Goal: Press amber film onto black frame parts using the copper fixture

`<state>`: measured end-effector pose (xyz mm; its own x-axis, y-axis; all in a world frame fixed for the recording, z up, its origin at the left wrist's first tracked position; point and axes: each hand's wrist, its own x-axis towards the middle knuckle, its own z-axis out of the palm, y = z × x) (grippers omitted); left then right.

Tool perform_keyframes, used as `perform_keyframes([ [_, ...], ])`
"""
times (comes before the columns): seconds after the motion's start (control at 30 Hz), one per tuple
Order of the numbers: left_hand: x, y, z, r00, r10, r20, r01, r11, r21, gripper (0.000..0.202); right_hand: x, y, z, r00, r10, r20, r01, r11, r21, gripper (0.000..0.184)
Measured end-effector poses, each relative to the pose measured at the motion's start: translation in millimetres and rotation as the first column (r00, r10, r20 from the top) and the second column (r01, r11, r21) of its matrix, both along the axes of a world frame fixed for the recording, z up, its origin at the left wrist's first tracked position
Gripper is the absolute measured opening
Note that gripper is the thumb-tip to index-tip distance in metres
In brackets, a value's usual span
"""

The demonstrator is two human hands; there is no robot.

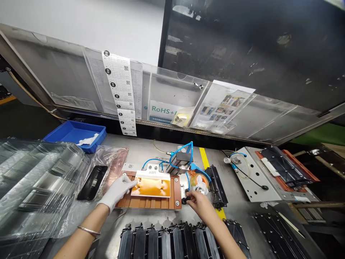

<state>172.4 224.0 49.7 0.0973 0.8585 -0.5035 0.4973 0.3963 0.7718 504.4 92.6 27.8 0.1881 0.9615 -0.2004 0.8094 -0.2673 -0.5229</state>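
In front of me is a brown fixture block (126, 204) with grooves and corner bolts. Over it lies a white press plate (159, 174) marked JJ-25070, its front faced with shiny amber film (152, 187). My left hand (117, 191), in a white glove, reaches over the block's left end. Its fingers are stretched out, with the tips at the plate's left edge. At the block's right end, my bare right hand (199, 204) has its fingers closed around a small black knob (185, 200). Blue air hoses (192, 153) run behind the plate.
Several black ribbed housings (169, 241) stand along the front. A tape roll (201, 180) and another black housing (217, 187) sit right of the fixture. At left are bagged clear trays (54, 190), a black part (93, 182) and a blue bin (60, 131). A grey fixture (252, 180) stands farther right.
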Motion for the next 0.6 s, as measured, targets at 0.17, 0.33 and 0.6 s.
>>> perform_keyframes([
  [0.17,-0.6,0.7,-4.8,1.000,0.010,0.017,-0.010,1.000,-0.006,0.036,-8.7,-5.5,15.0,0.999,0.034,0.041,-0.036,0.998,0.044,0.011],
  [0.33,0.4,0.4,-3.2,1.000,0.009,0.016,-0.009,1.000,0.008,0.039,-44.0,8.8,21.8,0.996,0.082,0.029,-0.086,0.983,0.164,0.034],
  [0.6,4.9,-1.0,7.3,1.000,0.022,0.019,-0.022,1.000,0.004,0.052,-68.5,23.6,14.7,0.996,0.080,-0.038,-0.071,0.977,0.199,0.030],
])
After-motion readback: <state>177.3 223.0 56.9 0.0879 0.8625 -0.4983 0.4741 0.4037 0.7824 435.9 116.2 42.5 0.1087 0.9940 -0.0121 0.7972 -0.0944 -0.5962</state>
